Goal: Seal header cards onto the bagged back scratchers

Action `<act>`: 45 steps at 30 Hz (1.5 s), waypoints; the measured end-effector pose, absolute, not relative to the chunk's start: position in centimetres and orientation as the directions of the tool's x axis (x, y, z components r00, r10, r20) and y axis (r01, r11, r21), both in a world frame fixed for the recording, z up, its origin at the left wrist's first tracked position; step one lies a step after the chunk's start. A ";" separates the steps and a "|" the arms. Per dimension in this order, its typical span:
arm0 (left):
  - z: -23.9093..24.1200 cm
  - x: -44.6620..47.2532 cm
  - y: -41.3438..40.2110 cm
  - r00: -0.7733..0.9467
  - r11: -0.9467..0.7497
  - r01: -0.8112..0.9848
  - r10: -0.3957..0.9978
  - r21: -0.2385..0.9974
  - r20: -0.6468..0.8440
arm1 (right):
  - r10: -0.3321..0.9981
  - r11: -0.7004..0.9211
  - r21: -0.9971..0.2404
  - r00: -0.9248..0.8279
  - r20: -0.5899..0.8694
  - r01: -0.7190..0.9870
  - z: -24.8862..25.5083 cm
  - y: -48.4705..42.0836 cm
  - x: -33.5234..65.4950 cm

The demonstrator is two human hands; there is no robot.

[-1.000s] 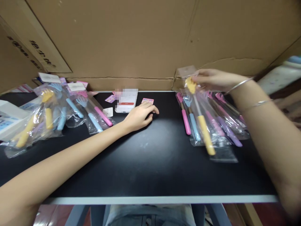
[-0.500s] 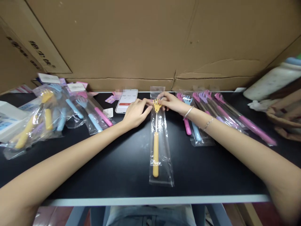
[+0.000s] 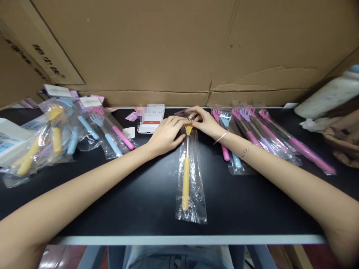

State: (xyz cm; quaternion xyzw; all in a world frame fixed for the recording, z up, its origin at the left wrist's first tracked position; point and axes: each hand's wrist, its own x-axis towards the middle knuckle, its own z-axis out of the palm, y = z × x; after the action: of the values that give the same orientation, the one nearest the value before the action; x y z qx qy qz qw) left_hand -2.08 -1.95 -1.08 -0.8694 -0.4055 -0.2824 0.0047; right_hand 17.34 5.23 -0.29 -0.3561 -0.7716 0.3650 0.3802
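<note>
A yellow back scratcher [image 3: 186, 175] with a metal shaft lies lengthwise before me inside a clear plastic bag [image 3: 198, 186]. Its claw head points away from me and is partly covered by my fingers. My left hand [image 3: 169, 132] reaches in from the left, fingers together and closed at the bag's top end by the claw. From the other side my right hand [image 3: 206, 122] pinches that same end, thumb against the fingers. The fingertips of both hands meet there, and the bag's top edge is mostly hidden beneath them.
Bagged back scratchers [image 3: 57, 140] in several colours are heaped at the left near a white box [image 3: 12, 142]. More bagged scratchers [image 3: 265, 130] lie at the right. A phone [image 3: 151, 119] rests behind my left hand. A bottle [image 3: 327, 95] leans at far right; cardboard [image 3: 146, 48] walls the back.
Both hands have closed in on the bag's top end, which is now folded or bunched under the fingers. My left fingers have moved over the claw, and the bag looks more wrinkled.
</note>
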 end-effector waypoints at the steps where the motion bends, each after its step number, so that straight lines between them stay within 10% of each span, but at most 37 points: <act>1: -1.1 -2.1 -2.0 0.523 -0.675 0.706 0.700 0.214 0.486 | 0.825 0.491 -0.828 -0.450 0.343 0.271 -0.3 5.2 17.3; 45: -1.0 -2.3 -1.8 0.439 -0.619 0.687 0.771 0.381 0.461 | 0.905 0.171 -0.969 -0.418 0.083 0.178 1.4 3.4 16.4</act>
State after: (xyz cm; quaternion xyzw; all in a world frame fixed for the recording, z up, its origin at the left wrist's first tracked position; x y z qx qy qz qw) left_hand -2.26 -1.84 -1.04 -0.8455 -0.4311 -0.3076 -0.0686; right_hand 16.37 3.36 1.37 -0.4011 -0.6749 0.5034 0.3608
